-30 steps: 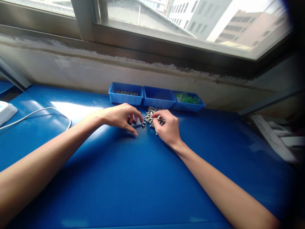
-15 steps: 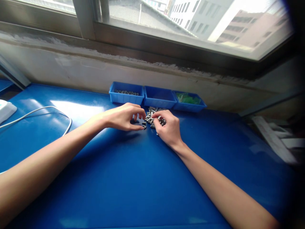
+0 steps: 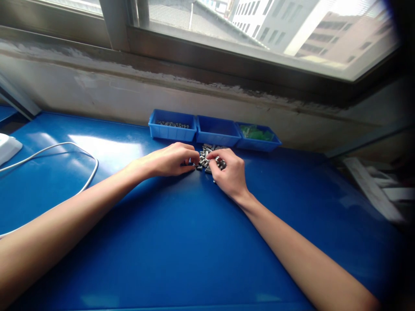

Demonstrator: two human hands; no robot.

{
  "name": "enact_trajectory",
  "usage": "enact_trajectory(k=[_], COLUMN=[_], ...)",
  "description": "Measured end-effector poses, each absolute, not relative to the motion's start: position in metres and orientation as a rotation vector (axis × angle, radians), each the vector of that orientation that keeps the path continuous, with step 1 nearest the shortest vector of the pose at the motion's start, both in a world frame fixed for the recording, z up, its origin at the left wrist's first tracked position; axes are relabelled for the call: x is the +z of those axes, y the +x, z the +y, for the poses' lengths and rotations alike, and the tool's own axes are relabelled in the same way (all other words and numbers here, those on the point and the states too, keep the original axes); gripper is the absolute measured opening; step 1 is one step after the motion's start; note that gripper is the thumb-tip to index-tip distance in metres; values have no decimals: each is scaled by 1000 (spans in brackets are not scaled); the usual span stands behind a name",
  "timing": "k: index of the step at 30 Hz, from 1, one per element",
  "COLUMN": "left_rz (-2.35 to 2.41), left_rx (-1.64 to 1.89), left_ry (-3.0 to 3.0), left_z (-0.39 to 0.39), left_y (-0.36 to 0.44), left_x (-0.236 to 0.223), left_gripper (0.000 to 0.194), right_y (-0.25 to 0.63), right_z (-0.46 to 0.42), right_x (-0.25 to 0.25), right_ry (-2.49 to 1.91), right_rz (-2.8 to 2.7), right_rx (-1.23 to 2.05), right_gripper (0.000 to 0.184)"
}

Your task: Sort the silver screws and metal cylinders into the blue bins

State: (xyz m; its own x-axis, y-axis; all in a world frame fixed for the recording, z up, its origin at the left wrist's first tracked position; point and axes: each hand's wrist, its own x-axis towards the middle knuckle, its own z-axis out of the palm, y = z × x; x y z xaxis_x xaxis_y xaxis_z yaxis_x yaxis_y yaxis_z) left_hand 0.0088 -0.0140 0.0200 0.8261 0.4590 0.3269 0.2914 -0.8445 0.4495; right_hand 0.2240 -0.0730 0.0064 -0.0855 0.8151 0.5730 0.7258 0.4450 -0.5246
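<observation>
A loose pile of small silvery metal parts (image 3: 203,160) lies on the blue table (image 3: 181,242), some short and cylindrical, others longer. At the pile's left edge my left hand (image 3: 177,160) has its fingers curled, thumb and fingertips drawn close together by a small dark piece; what they grip is hidden. My right hand (image 3: 231,172) reaches in from the right. Its thumb and forefinger pinch at a small metal part among the others, and more pieces show within the curve of its fingers. The exact shape of the pinched part is unclear.
Behind the pile stand three joined blue bins: the left bin (image 3: 173,134) holds small metal pieces, the middle bin (image 3: 218,139) shows a bare inside, the right bin (image 3: 275,142) has green bags. A white cable (image 3: 94,170) and white device (image 3: 9,147) lie left. A window is behind.
My left hand's thumb and fingers have closed toward each other at the pile's edge. My right hand has stayed almost still.
</observation>
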Motion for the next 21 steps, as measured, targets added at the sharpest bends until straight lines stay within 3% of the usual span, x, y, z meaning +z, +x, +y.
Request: enact_trajectory(k=[8, 14, 21], left_rz=[563, 658, 732], left_rx=[653, 658, 650], left_ry=[2592, 2587, 2611], left_z=[-15, -13, -7], left_y=[10, 7, 4], left_x=[19, 16, 11], left_gripper=[13, 26, 26], right_y=[222, 223, 223], right_z=[-74, -74, -74], right_x=[8, 8, 8], right_ry=[-1304, -1312, -1300], right_rz=[-1837, -1832, -1830], right_rx=[129, 138, 126], right_gripper=[16, 16, 16])
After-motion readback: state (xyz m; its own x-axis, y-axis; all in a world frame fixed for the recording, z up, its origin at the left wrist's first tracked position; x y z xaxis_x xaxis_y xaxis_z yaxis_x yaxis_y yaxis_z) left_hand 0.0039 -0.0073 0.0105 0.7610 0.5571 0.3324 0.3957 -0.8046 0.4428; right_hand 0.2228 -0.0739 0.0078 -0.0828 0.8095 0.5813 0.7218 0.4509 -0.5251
